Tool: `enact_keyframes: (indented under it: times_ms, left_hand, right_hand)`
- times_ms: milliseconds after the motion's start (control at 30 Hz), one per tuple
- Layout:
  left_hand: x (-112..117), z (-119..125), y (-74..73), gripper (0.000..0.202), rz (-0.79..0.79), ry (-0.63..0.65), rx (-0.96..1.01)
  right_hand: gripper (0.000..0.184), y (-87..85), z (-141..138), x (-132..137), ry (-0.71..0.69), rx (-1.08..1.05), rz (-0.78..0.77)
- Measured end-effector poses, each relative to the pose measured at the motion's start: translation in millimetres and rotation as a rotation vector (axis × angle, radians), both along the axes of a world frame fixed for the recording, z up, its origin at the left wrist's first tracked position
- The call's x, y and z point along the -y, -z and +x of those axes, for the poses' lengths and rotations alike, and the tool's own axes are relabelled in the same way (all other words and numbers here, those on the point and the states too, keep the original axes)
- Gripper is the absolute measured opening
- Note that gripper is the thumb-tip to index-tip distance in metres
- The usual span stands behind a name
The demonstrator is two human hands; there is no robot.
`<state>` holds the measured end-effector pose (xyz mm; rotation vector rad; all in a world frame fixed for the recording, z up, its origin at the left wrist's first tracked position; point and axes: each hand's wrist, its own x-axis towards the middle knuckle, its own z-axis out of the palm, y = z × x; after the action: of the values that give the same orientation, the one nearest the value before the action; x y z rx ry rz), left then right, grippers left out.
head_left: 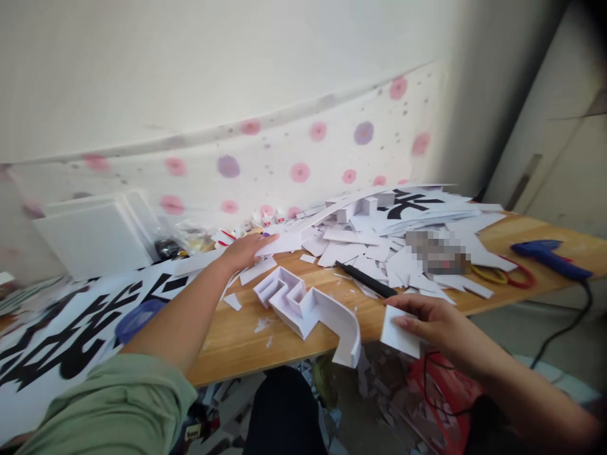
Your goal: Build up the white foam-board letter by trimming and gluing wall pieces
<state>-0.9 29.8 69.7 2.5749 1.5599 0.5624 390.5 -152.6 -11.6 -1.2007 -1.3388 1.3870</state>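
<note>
Currently, the folded white form [296, 309] is lying near the table's front edge, its angular walls standing up on the wood and its curved end appearing to jut past that edge. Bare wood is showing on its left side, giving some room there, while paper scraps [374, 251] are crowding the space behind it. Just to its right, the right hand [427, 319] is pinching a small white card [401, 333] between thumb and fingers, at the front edge. Behind the form, the left hand [246, 251] is resting on a white strip [282, 242]; whether its fingers are closing around it, I cannot tell. A black stick-like tool [365, 280] is lying slantwise between the scraps and the right hand. Farther right, 2 looped handles, 1 yellow [488, 274] and 1 red [523, 278], are sitting close to the table edge, and a blue glue gun [552, 258] is lying beyond them, its black cord [564, 335] hanging over the side. Wood is showing around the gun. At the left, large black-printed sheets [42, 354] are covering the table [222, 360].
</note>
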Motion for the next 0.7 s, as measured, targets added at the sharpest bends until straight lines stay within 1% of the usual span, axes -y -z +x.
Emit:
enact_keyframes:
  times_ms: [67, 133, 200, 267, 333, 367, 400, 433, 467, 500, 533, 600, 633, 667, 700]
  left_hand:
    - [-11.0, -3.9, 9.3, 0.068, -0.035, 0.011, -0.071]
    - [-17.7, -5.1, 13.1, 0.072, -0.035, -0.013, -0.094]
    - [-19.1, 1.0, 12.7, 0.069, -0.025, -0.039, -0.095]
    - [-10.6, 19.3, 9.7, 0.056, 0.0, -0.051, -0.071]
    - [12.1, 50.9, 6.1, 0.042, 0.02, -0.035, -0.016]
    - [28.7, 70.6, 4.9, 0.04, 0.007, 0.0, 0.032]
    - [47.8, 91.7, 4.5, 0.04, -0.099, 0.097, 0.146]
    - [67.9, 113.1, 5.1, 0.043, -0.239, 0.225, 0.225]
    - [87.4, 133.5, 6.8, 0.047, -0.373, 0.345, 0.247]
    - [104.9, 151.9, 9.6, 0.051, -0.461, 0.426, 0.266]
    - [119.1, 167.5, 13.3, 0.051, -0.488, 0.431, 0.287]
    - [135.3, 188.0, 21.5, 0.034, -0.458, 0.326, 0.397]
    - [137.5, 192.5, 25.1, 0.031, -0.442, 0.296, 0.446]
    - [136.6, 193.3, 27.9, 0.03, -0.422, 0.266, 0.497]
    - [133.3, 190.6, 29.7, 0.032, -0.405, 0.243, 0.535]
  right_hand:
    - [0.034, 3.9, 2.8, 0.8, -0.004, -0.007, 0.011]
    - [0.031, 7.3, 6.2, 0.1, 0.038, -0.017, 0.054]
    - [0.031, 9.0, 9.6, -1.9, 0.091, -0.019, 0.118]
    - [0.031, 7.7, 10.8, -4.4, 0.104, -0.013, 0.174]
    - [0.03, 2.8, 7.1, -6.5, 0.075, 0.012, 0.228]
    - [0.029, -0.7, 2.7, -7.3, 0.062, 0.036, 0.266]
    - [0.028, -4.7, -3.4, -7.9, 0.057, 0.068, 0.307]
    - [0.026, -8.7, -10.9, -8.4, 0.052, 0.102, 0.351]
    - [0.025, -12.6, -19.2, -8.8, 0.046, 0.133, 0.394]
    - [0.023, -16.1, -27.2, -9.5, 0.043, 0.159, 0.434]
    - [0.02, -19.0, -33.7, -10.7, 0.042, 0.18, 0.467]
    - [0.019, -23.6, -35.9, -16.4, 0.008, 0.198, 0.524]
    - [0.023, -25.6, -28.7, -21.5, -0.007, 0.229, 0.556]
    - [0.028, -27.5, -14.8, -28.2, 0.013, 0.311, 0.582]
    - [0.036, -29.4, 5.9, -36.2, 0.044, 0.405, 0.609]
